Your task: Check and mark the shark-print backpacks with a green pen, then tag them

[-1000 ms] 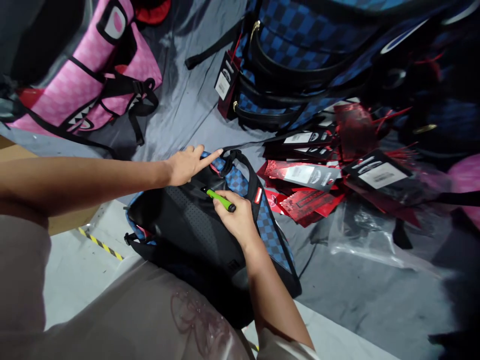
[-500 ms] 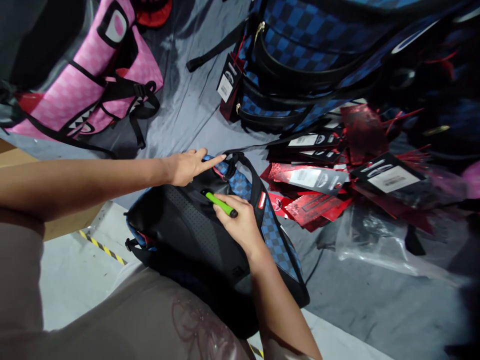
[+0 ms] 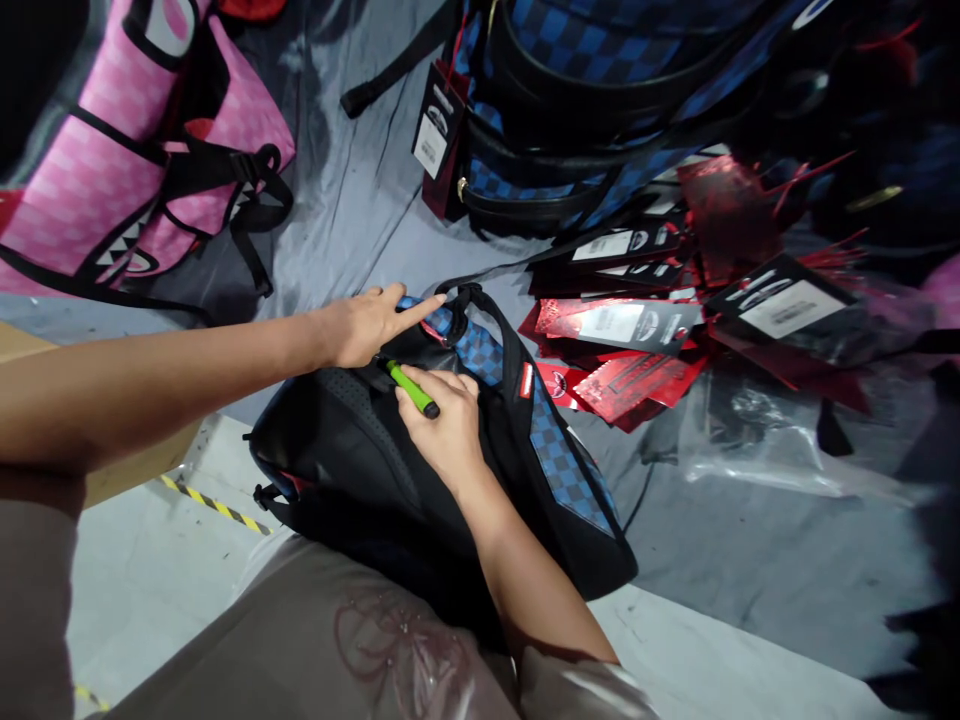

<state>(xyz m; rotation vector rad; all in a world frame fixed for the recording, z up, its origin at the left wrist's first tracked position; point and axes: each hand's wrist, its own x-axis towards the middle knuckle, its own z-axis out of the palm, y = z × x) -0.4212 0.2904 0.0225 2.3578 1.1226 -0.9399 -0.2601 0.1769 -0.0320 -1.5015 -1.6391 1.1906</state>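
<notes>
A black backpack [image 3: 352,450] with blue checkered side panels lies back panel up at the table's edge, against my body. My right hand [image 3: 448,425] grips a lime-green marker [image 3: 412,390] with black ends, its far tip down at the black panel near the bag's top. Whether the tip touches the surface is hard to see. Across the top edge rests my left hand [image 3: 367,325], index finger stretched out toward the strap loop and the other fingers partly hidden. A black shoulder strap [image 3: 511,340] with a small red label runs beside my right hand.
Blue checkered backpacks [image 3: 585,100] stand at the back, one with a hanging tag [image 3: 433,135]. A pink backpack [image 3: 127,190] is at the left. Red and black tags [image 3: 630,330] lie piled on the right, above a clear plastic bag [image 3: 780,440]. A cardboard box [image 3: 142,455] sits lower left.
My right hand and the marker have shifted left along the black panel, closer to my left hand. My left hand keeps its place on the bag's top edge. The view has shifted slightly.
</notes>
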